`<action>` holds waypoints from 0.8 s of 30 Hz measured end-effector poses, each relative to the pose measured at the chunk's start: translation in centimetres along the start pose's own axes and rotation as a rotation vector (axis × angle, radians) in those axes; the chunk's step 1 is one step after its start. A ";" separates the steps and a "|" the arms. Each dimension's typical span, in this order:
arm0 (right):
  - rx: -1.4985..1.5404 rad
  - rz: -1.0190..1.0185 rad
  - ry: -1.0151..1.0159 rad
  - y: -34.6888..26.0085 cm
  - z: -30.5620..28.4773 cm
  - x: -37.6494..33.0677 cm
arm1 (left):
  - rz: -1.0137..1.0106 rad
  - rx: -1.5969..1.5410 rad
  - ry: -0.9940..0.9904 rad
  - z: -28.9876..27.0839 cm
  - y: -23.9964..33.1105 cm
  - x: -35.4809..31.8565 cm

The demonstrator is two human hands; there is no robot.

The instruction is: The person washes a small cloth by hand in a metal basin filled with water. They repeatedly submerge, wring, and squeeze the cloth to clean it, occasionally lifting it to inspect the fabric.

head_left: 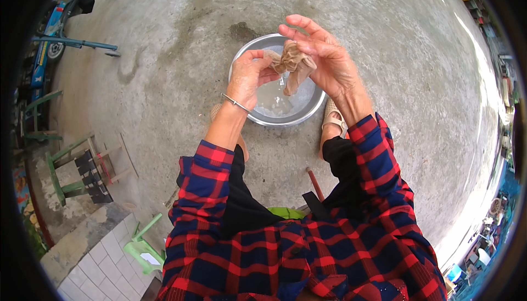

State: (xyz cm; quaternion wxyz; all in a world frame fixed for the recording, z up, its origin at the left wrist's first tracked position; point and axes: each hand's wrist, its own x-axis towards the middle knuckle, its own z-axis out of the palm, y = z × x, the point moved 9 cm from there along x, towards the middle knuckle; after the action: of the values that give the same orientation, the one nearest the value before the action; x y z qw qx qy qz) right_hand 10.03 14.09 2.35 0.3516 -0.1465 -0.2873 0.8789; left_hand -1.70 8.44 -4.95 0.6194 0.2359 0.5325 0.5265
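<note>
Person bent over a metal basin [315, 109] on the concrete floor [181, 98], both hands up at the cloth. Left hand [247, 78] has thumb and fingers clamped on one end of the cloth [298, 62]. Cloth is thin, tan, bunched into folds, with a loose flap hanging at the right hand's side. It's held above the basin, clear of the liquid in there, which looks pale with bubbles.

Right hand [326, 62] is on the other side, thumb at the top of the bunch, two fingers stretched out past it. From here I can't tell if it's clamped or just touching.

Bangle [237, 104] on the left wrist. Plaid shirt [296, 251], red and navy; black trousers [237, 191]; woven sandals [334, 117] flanking the basin.

Red stick [314, 184] on view between the legs, green thing [286, 212] just behind it. Off to the person's left: light green stool [145, 249] by the tiles [107, 262], and a chair frame [90, 172] near it.
</note>
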 end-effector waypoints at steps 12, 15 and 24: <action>-0.417 -0.050 0.204 -0.7 -2.6 -0.4 | 0.019 -0.313 -0.206 2.2 2.3 -0.4; -0.445 -0.039 0.213 -0.4 -2.8 -0.4 | 0.125 -0.059 -0.155 2.4 3.3 -0.6; -0.717 0.171 0.251 1.0 -1.9 -0.8 | 0.336 0.021 -0.038 0.2 4.7 -0.7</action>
State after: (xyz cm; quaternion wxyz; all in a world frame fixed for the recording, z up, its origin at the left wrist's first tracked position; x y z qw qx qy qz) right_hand 10.92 13.72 0.29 0.2360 -0.3898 -0.5177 0.7242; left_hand -3.29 9.45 -0.62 0.5302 0.3381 0.4791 0.6124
